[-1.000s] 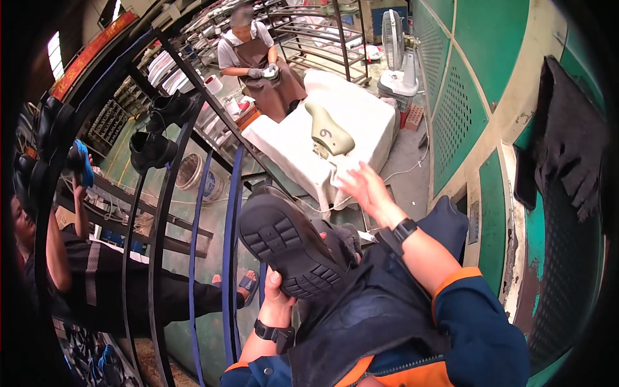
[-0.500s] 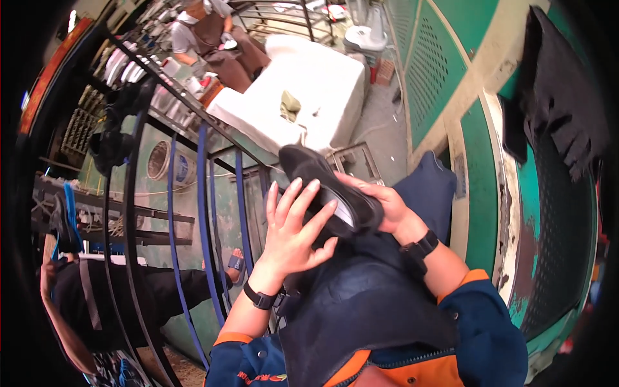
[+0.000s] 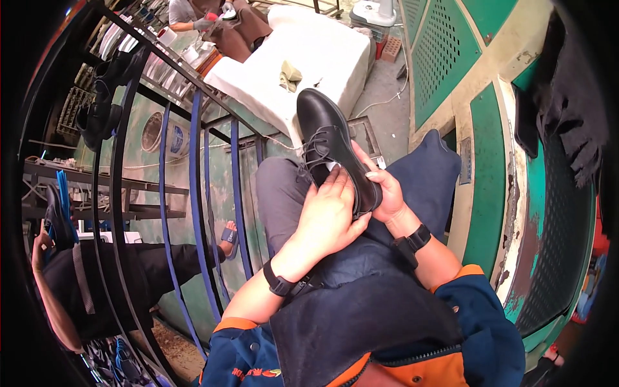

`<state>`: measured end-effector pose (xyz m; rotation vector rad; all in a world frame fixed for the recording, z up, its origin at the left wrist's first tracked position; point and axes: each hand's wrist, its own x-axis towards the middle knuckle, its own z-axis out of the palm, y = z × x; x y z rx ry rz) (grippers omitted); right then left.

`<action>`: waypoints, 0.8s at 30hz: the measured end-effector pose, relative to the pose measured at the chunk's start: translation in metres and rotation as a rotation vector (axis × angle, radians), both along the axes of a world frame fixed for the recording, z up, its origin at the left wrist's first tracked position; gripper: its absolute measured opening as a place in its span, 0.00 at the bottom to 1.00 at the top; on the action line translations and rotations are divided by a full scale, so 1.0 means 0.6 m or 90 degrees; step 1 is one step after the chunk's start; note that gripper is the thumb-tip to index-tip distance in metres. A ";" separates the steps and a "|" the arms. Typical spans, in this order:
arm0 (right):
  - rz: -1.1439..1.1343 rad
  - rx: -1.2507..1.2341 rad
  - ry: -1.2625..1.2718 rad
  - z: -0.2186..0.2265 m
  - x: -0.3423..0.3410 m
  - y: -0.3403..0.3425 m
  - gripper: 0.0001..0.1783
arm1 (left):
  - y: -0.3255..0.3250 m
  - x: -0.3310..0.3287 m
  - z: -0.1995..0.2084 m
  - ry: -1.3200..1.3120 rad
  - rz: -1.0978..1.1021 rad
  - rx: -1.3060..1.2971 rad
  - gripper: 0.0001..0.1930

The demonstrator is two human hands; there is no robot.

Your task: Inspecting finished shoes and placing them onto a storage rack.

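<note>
A black laced leather shoe (image 3: 325, 132) lies upper side up on my lap, its toe pointing away from me. My left hand (image 3: 329, 216) covers the shoe's opening and heel from above, fingers curled over it. My right hand (image 3: 385, 193) cups the heel end from the right side, thumb along the edge. Both wrists wear black watches. A dark apron (image 3: 361, 303) covers my knees under the shoe.
A curved metal rack with blue and black bars (image 3: 193, 161) stands at my left, with black shoes (image 3: 97, 116) on it. A white padded table (image 3: 303, 51) lies ahead, a seated person (image 3: 213, 16) working behind it. Another person (image 3: 97, 284) sits low left. Green perforated panels (image 3: 451, 45) rise on the right.
The shoe has turned from sole up to upper side up and settled on my lap. My left hand came up from below onto its opening; my right hand stays at the heel.
</note>
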<state>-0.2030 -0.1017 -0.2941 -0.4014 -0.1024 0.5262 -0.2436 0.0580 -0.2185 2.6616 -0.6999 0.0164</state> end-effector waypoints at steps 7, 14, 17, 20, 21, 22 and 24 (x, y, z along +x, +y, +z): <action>-0.068 -0.083 0.032 0.000 0.011 0.002 0.39 | 0.025 0.049 -0.036 0.103 -0.066 -0.210 0.27; -0.059 -0.119 -0.001 0.003 0.025 0.034 0.34 | 0.039 0.022 -0.030 0.014 0.032 -0.271 0.16; -0.021 -0.094 -0.035 0.024 0.039 0.022 0.33 | 0.056 0.015 -0.022 -0.097 0.020 -0.368 0.17; -0.008 -0.144 -0.068 -0.014 0.064 0.006 0.29 | 0.091 -0.005 0.070 -0.217 0.002 -0.353 0.15; 0.031 -0.171 -0.020 -0.028 0.072 -0.001 0.27 | 0.114 -0.013 0.110 -0.272 -0.008 -0.318 0.15; 0.068 -0.202 0.030 -0.034 0.081 -0.003 0.25 | 0.136 -0.026 0.146 -0.329 0.000 -0.270 0.13; 0.039 -0.283 0.088 -0.024 0.084 0.008 0.24 | 0.181 -0.053 0.210 -0.478 0.040 -0.095 0.13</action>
